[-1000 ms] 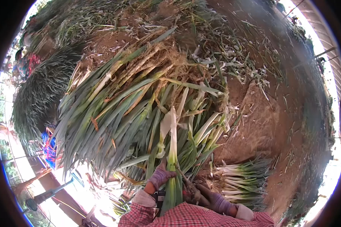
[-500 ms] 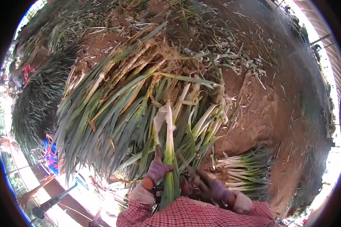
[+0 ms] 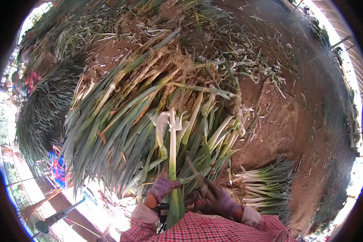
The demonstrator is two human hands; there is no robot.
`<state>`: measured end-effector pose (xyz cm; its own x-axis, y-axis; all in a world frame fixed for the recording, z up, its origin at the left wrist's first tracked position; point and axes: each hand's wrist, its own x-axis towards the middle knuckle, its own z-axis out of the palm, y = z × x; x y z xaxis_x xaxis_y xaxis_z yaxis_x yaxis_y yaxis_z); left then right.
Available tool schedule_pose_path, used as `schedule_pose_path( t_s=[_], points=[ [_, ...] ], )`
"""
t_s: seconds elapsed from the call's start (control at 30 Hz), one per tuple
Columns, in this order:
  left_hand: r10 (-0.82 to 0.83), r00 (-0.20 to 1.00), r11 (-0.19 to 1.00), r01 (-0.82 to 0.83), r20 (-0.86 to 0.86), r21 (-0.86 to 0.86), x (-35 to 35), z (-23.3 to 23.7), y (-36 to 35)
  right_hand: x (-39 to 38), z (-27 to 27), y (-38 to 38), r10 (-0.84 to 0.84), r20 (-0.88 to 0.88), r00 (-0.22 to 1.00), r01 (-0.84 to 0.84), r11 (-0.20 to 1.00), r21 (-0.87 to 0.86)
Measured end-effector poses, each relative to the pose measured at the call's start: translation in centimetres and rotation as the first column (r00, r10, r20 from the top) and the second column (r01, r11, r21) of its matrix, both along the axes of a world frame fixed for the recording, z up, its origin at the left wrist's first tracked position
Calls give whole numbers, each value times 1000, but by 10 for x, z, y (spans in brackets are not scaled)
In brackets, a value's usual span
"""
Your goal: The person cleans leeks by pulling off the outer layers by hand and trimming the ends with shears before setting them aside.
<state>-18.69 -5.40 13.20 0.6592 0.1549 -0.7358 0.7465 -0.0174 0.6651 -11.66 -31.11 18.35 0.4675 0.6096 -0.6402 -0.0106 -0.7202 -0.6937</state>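
My left hand (image 3: 161, 188), in a purple glove, is closed around the green part of a leek (image 3: 172, 151). Its white end points up and away from me, and its leaves hang down against my checked clothing. A pale outer layer (image 3: 161, 131) curls off to the left of the stalk. My right hand (image 3: 222, 203), gloved too, grips a thin knife-like tool (image 3: 195, 173); its tip points up and left, just right of the leek. Beyond both hands lies a big heap of leeks (image 3: 121, 109) with soil-covered roots.
A row of cleaned leeks (image 3: 266, 186) lies on the ground to my right. Leaf scraps (image 3: 246, 60) litter the soil ahead. On the left stand another leek pile (image 3: 48, 105), blue string (image 3: 57, 167) and a blue-grey metal pole (image 3: 66, 209).
The leek and my left hand have shifted a little left and down. Its loose outer layer now curls further from the white stalk. My right hand has moved slightly left with the tool.
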Motion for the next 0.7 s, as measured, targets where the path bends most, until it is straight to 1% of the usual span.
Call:
schedule_pose_path(
  t_s=[0.03, 0.07, 0.1, 0.13, 0.17, 0.2, 0.23, 0.27, 0.3, 0.33, 0.37, 0.4, 0.43, 0.47, 0.5, 0.53, 0.57, 0.6, 0.63, 0.67, 0.7],
  points=[
    [-7, 1000, 1000, 7, 0, 0, 0, 3, -1, 13, 1, 5, -7, 0, 1000, 7, 1000, 0],
    [27, 1000, 998, -27, -10, -52, 2, 12, -1, 28, 2, 12, -135, -90, 987, 138, 990, 36],
    [59, 998, 993, -62, -25, -103, 3, 22, -1, 37, 4, 19, -255, -186, 949, 270, 961, 59],
    [-42, 997, 999, 40, 71, 29, 2, 30, -2, 36, 13, 32, -175, -162, 971, 179, 984, 8],
    [-42, 996, 999, 40, 74, 33, -3, 27, -4, 33, 13, 36, -174, -159, 972, 179, 984, 13],
    [14, 998, 998, -10, 57, -67, -10, 23, -7, 25, 12, 36, -16, -119, 993, 19, 1000, 19],
    [67, 997, 984, -60, 36, -167, -13, 19, -8, 11, 9, 30, 143, -76, 987, -142, 990, 17],
    [111, 994, 968, -113, -23, -226, -13, 26, -9, -21, -82, 7, 133, 238, 962, -175, 970, 166],
    [107, 994, 968, -110, -25, -226, -16, 23, -10, -2, -71, 13, 130, 237, 963, -172, 971, 166],
    [76, 997, 974, -80, -25, -211, -22, 15, -11, 35, -43, 31, 41, 61, 997, -44, 998, 54],
    [48, 999, 979, -52, -27, -197, -29, 8, -14, 57, -28, 41, -71, -103, 992, 62, 995, -80],
    [48, 998, 978, -53, -27, -200, -37, 2, -19, 58, -32, 43, -64, -125, 990, 63, 998, -13],
    [68, 997, 976, -56, 48, -211, -43, -5, -23, 50, -34, 47, -61, -119, 991, 60, 998, -13],
    [87, 988, 973, -58, 124, -222, -44, -8, -25, 34, -37, 49, 21, -59, 998, -20, 1000, 23],
    [85, 988, 973, -55, 126, -223, -44, -7, -25, 20, -40, 48, 97, -1, 995, -97, 994, 53],
    [104, 993, 960, -88, 47, -266, -45, -5, -24, 16, -52, 45, 67, 70, 995, -73, 994, 87],
    [120, 992, 944, -125, -35, -304, -46, -2, -23, 24, -69, 48, 68, 70, 995, -74, 993, 88],
    [119, 992, 945, -124, -37, -302, -45, 2, -22, 36, -85, 56, -50, 22, 998, 49, 997, 60],
    [65, 996, 961, -77, -53, -264, -42, 7, -20, 46, -93, 61, -170, -20, 985, 171, 985, 28],
    [15, 998, 973, -30, -69, -228, -39, 10, -21, 50, -89, 66, -170, -17, 985, 170, 985, 28],
    [15, 998, 974, -30, -67, -226, -39, 11, -22, 52, -82, 72, -59, 15, 998, 60, 997, -41]
  ],
)
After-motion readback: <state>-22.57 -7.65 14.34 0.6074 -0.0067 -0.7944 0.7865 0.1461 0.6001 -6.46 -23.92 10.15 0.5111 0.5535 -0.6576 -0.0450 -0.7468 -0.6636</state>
